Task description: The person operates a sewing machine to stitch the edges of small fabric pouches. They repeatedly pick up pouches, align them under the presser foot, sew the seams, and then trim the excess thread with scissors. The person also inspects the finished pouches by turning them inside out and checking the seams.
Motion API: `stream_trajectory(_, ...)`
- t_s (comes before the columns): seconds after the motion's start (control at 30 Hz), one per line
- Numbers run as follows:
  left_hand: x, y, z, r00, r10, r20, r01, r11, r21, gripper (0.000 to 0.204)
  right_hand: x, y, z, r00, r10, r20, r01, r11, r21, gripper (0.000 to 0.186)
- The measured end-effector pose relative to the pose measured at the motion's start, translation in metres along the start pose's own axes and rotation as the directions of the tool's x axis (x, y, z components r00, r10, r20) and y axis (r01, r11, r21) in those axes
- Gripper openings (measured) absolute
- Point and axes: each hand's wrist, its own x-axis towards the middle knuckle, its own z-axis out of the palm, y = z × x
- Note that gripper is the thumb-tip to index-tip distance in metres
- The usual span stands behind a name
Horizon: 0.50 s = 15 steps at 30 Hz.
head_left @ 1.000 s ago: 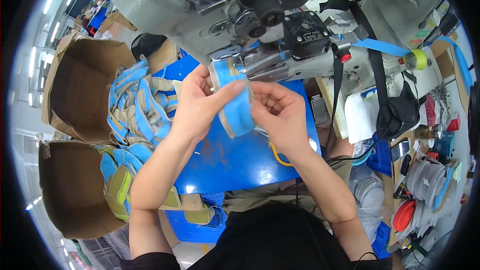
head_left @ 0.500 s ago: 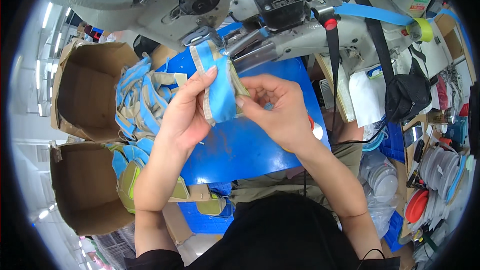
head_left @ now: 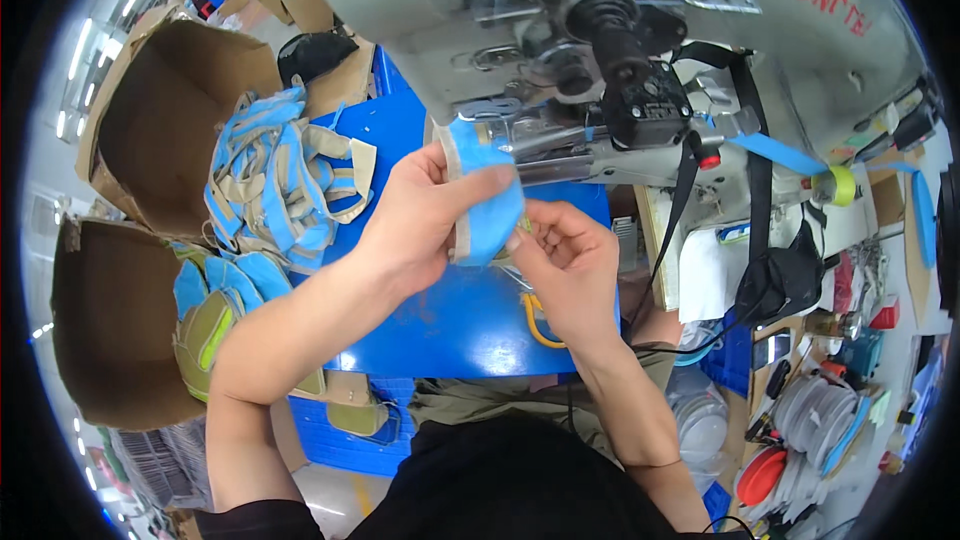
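Blue cloth (head_left: 490, 208) with beige edging is, in the head view, between the two hands, above the blue surface (head_left: 450, 345), and its far end reaches the metal parts of the sewing machine (head_left: 520, 50). Whether this end lies under the needle, I cannot tell, because it is too small and partly hidden.

The left hand (head_left: 415, 210) has its thumb on top of the cloth and the other fingers behind, so this grip is pinching the cloth across its width; probably this is for making it flat and for guiding its direction. The right hand (head_left: 575, 265) pinches the right near edge between thumb and forefinger, while its other fingers are curled. I think such a small grip lets the edge be adjusted finely, and two holding places prevent the cloth from twisting.

On the surface, just beside the right hand, lies a yellow handle (head_left: 533, 325), perhaps put there to be reached easily. At left, a heap of blue and beige strips (head_left: 270, 180) lies beside the far cardboard box (head_left: 190, 130), and green and blue pieces (head_left: 205, 335) lie at the near box (head_left: 130, 330), seemingly within the left arm's reach.
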Motion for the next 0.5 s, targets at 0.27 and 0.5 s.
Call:
stream_trajectory(0.27, -0.0024, -0.0036, 0.0016, 0.998, 0.061, -0.009, -0.060, 0.997, 0.044, 0.024, 0.0063, 0.0000, -0.0009, 0.999, -0.020, 0.031, 0.019, 1.000, 0.021, 0.023)
stream_trajectory(0.5, 0.0008, 0.0009, 0.0027, 0.997, 0.074, -0.032, -0.071, 0.993, 0.095, 0.027, 0.0067, 0.0005, 0.0008, 0.999, -0.034, 0.014, 0.034, 0.999, -0.014, 0.024)
